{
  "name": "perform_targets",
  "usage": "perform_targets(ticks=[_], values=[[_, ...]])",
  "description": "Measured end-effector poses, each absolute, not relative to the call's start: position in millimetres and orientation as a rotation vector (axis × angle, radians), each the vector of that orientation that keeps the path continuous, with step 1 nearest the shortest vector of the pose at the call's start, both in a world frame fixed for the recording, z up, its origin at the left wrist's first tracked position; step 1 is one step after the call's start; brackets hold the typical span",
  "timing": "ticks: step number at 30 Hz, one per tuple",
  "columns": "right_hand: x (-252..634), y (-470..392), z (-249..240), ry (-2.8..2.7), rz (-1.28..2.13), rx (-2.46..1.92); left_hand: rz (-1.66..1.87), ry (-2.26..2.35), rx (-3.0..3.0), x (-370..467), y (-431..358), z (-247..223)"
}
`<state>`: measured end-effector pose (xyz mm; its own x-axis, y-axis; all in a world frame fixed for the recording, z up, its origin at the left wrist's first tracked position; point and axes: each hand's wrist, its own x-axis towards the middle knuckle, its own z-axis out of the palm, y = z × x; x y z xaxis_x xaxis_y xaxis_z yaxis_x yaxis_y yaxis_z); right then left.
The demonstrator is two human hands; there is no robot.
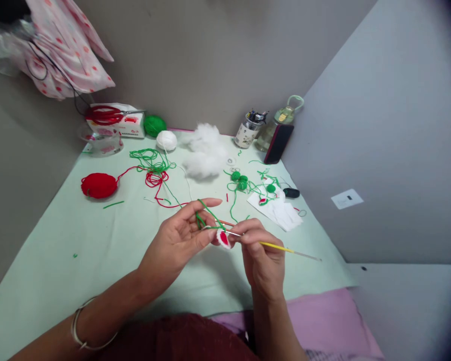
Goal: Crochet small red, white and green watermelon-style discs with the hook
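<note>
A small crocheted piece (224, 238), red in the middle with a white rim, sits between my two hands. My left hand (184, 233) pinches its left side, and green yarn (202, 216) runs over the raised index finger and loops round the fingers. Closed round a yellow-handled crochet hook (272, 245) is my right hand (262, 253). The hook's metal tip points left and meets the green yarn at the top of the piece. Red yarn (173, 204) leads from a tangle on the table toward my left hand.
Behind my hands lie a red yarn ball (98, 185), green ball (155, 125), white ball (167, 141), stuffing (205, 153) and small green pieces (242, 181). Farther back stand a pen holder (248, 131), bottle (268, 131), phone (279, 144) and red scissors (107, 115). White paper (285, 215) lies right.
</note>
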<state>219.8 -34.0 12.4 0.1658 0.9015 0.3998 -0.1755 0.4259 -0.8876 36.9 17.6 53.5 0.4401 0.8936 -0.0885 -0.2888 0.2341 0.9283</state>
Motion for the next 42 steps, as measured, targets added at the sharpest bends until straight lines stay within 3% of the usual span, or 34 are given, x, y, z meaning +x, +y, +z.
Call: perform_targets(ticks=[10, 24, 31, 42], values=[[221.8, -36.5, 14.1, -1.184, 0.916, -0.832, 0.933, 0.74, 1.074, 33.5, 15.1, 52.1], [210.9, -46.2, 33.8, -1.415, 0.604, -1.039, 1.123, 0.877, 1.279, 37.5, 10.2, 45.5], [205.8, -37.9, 30.9, -1.516, 0.428, -1.007, 1.004, 0.844, 1.136, 39.8, 11.0, 50.4], [207.9, -37.6, 29.2, -1.477, 0.522, -1.049, 1.06, 0.869, 1.583, 27.9, 30.6, 43.4]])
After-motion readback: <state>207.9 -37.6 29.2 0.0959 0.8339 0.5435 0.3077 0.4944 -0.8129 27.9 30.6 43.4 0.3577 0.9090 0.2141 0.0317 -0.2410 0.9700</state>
